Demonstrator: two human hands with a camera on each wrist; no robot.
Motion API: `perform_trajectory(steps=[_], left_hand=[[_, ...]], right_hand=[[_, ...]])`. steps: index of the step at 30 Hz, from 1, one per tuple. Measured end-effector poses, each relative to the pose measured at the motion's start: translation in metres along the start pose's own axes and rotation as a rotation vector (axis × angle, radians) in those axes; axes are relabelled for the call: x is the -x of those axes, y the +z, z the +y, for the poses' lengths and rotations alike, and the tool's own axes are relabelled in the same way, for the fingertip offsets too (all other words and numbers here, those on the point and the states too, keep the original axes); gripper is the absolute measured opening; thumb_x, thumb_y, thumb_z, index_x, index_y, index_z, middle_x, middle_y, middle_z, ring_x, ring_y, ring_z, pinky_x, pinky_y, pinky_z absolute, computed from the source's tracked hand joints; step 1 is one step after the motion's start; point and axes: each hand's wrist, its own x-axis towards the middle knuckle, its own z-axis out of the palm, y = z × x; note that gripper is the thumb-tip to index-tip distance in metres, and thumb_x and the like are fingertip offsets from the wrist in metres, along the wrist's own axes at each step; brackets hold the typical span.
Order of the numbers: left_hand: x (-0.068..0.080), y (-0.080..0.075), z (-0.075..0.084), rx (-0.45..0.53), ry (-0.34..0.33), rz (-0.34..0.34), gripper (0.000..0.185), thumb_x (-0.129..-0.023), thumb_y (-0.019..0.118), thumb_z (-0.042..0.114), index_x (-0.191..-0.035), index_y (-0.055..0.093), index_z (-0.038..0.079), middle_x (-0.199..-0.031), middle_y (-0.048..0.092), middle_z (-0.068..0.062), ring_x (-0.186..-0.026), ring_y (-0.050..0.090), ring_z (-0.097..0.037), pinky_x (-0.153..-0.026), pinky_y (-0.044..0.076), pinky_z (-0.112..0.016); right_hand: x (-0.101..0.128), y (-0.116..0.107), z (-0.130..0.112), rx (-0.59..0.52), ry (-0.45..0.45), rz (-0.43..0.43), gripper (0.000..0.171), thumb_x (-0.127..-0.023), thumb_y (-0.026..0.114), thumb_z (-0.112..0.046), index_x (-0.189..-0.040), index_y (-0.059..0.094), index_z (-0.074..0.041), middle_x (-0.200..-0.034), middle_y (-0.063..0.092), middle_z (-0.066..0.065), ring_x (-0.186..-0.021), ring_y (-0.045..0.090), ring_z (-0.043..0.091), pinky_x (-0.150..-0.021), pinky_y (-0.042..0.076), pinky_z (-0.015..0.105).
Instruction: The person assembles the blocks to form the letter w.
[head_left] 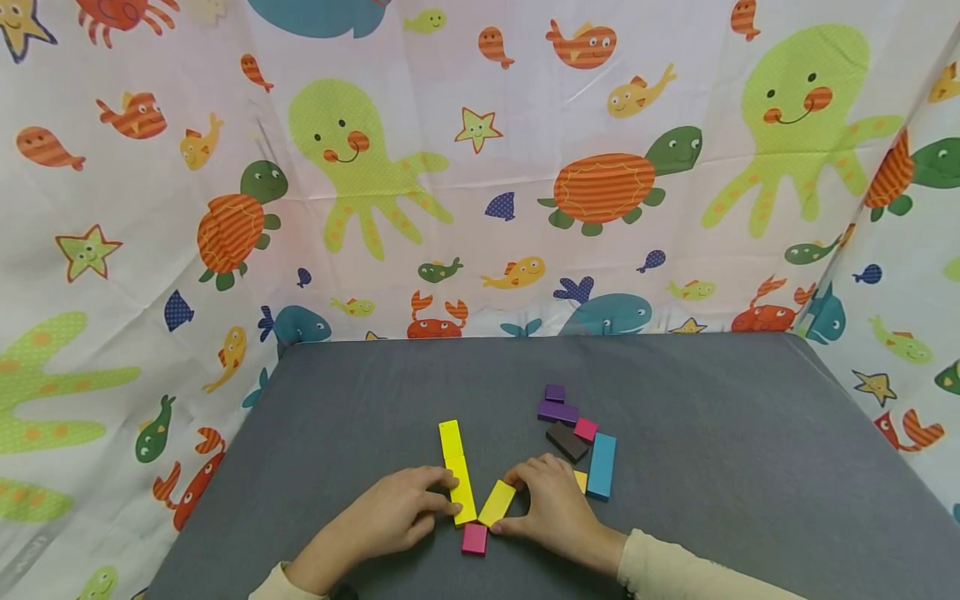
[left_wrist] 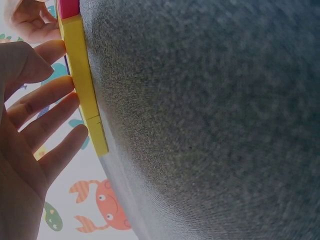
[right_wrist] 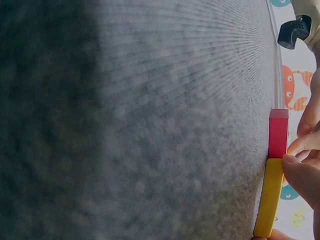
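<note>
Two yellow blocks lie end to end in a slanted row, an upper one [head_left: 450,438] and a lower one [head_left: 463,492]. My left hand [head_left: 397,508] touches the lower one's left side with its fingertips; in the left wrist view its fingers [left_wrist: 47,97] are extended and spread. A third yellow block [head_left: 497,503] slants the other way, making a V with the row. My right hand [head_left: 555,508] pinches it by its ends, thumb [right_wrist: 297,172] at the near end. A pink block [head_left: 474,539] sits at the V's point, its top edge against the yellow blocks.
Right of the hands lies a cluster: a small purple block [head_left: 555,392], a longer purple block [head_left: 558,412], a small pink block [head_left: 586,429], a dark brown block [head_left: 567,442], a blue block [head_left: 602,467] and an orange-yellow block [head_left: 581,481] partly behind the right hand. A sea-animal curtain [head_left: 510,100] borders the grey table [head_left: 337,400].
</note>
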Motion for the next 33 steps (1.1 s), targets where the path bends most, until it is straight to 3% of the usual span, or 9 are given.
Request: perform_trajectory(steps=[20, 26, 33], left_hand=[[0.000, 0.002, -0.001, -0.004, 0.001, 0.011, 0.031, -0.092, 0.063, 0.019, -0.117, 0.072, 0.034, -0.128, 0.063, 0.008, -0.116, 0.061, -0.011, -0.101, 0.054, -0.037], [0.000, 0.002, -0.001, 0.008, -0.012, -0.007, 0.032, -0.092, 0.063, 0.020, -0.119, 0.071, 0.036, -0.129, 0.062, 0.008, -0.117, 0.060, -0.011, -0.102, 0.054, -0.039], [0.001, 0.001, -0.002, 0.013, -0.014, -0.016, 0.032, -0.093, 0.063, 0.021, -0.120, 0.071, 0.035, -0.131, 0.061, 0.008, -0.119, 0.060, -0.011, -0.103, 0.053, -0.039]], right_hand=[[0.000, 0.001, 0.001, 0.003, 0.001, -0.006, 0.061, -0.063, 0.083, -0.063, -0.106, 0.070, -0.021, -0.091, 0.062, -0.010, -0.089, 0.046, 0.009, -0.100, 0.040, 0.052], [0.000, -0.002, 0.003, -0.007, -0.004, -0.002, 0.064, -0.063, 0.082, -0.065, -0.108, 0.070, -0.022, -0.096, 0.064, -0.011, -0.090, 0.047, 0.007, -0.092, 0.042, 0.044], [0.001, -0.019, 0.011, -0.096, -0.050, -0.028, 0.060, -0.066, 0.083, -0.059, -0.113, 0.069, -0.024, -0.102, 0.063, -0.011, -0.096, 0.046, 0.009, -0.085, 0.044, 0.034]])
